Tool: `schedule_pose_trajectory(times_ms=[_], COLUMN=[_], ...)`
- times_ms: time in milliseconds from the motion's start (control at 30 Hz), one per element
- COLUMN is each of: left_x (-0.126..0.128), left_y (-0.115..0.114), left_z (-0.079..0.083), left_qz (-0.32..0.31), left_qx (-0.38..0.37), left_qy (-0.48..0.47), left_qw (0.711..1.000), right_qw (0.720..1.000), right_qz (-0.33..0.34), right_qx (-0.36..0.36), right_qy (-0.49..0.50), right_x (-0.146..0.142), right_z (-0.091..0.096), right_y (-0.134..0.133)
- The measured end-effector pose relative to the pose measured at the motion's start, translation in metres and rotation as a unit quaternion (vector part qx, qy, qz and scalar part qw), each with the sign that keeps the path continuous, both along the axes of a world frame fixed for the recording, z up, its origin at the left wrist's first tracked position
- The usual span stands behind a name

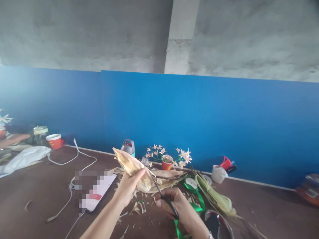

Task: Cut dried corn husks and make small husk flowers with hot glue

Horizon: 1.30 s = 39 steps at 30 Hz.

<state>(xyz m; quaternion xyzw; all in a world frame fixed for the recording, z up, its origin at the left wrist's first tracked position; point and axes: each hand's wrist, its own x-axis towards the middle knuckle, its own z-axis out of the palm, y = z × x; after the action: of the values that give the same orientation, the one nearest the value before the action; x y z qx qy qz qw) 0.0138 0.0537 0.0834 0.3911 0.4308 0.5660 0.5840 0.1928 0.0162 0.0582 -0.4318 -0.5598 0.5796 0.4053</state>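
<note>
My left hand [130, 186] grips a broad, pale dried corn husk [129, 161] that points up and to the left. In my right hand [177, 200] is a pair of scissors [166, 200] with dark handles. The blades reach up to the husk's right edge; whether they are cutting into it I cannot tell. Beneath my hands lie more loose husks [171, 174] and small cut scraps [136, 207]. Green ribbon [196, 207] trails from a spool [191, 183] just beyond my right hand.
Husk flowers [184, 157] stand by a red cup [166, 163] near the blue partition [199, 116]. A phone [99, 192] with a white cable [59, 162] lies left. A husk bundle [216, 196] and a round container [221, 225] are right. Another person's hand [17, 140] is far left.
</note>
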Motion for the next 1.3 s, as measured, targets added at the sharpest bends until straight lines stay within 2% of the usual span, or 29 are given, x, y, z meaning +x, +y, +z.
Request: schedule_pose_trajectory(times_ms=[367, 667, 800, 1000, 1300], left_x=[-0.009, -0.017, -0.021, -0.024, -0.026], left_y=[-0.003, 0.001, 0.002, 0.003, 0.003], left_z=[0.010, 0.006, 0.007, 0.005, 0.007], left_qz=[-0.067, -0.097, -0.105, -0.125, -0.138], left_qx=[0.001, 0.000, -0.001, -0.004, -0.007], left_qy=[0.062, 0.118, 0.143, 0.164, 0.195], left_qw=[0.996, 0.988, 0.984, 0.978, 0.971], right_qw=[0.999, 0.993, 0.987, 0.973, 0.965], right_qz=[0.039, 0.065, 0.057, 0.052, 0.045], right_qx=[0.007, 0.013, 0.004, 0.029, -0.009], right_qy=[-0.037, -0.098, -0.152, -0.224, -0.258], right_x=[0.007, 0.013, 0.016, 0.019, 0.020], right_z=[0.005, 0.011, 0.011, 0.011, 0.017], right_y=[-0.002, -0.002, -0.003, -0.003, -0.006])
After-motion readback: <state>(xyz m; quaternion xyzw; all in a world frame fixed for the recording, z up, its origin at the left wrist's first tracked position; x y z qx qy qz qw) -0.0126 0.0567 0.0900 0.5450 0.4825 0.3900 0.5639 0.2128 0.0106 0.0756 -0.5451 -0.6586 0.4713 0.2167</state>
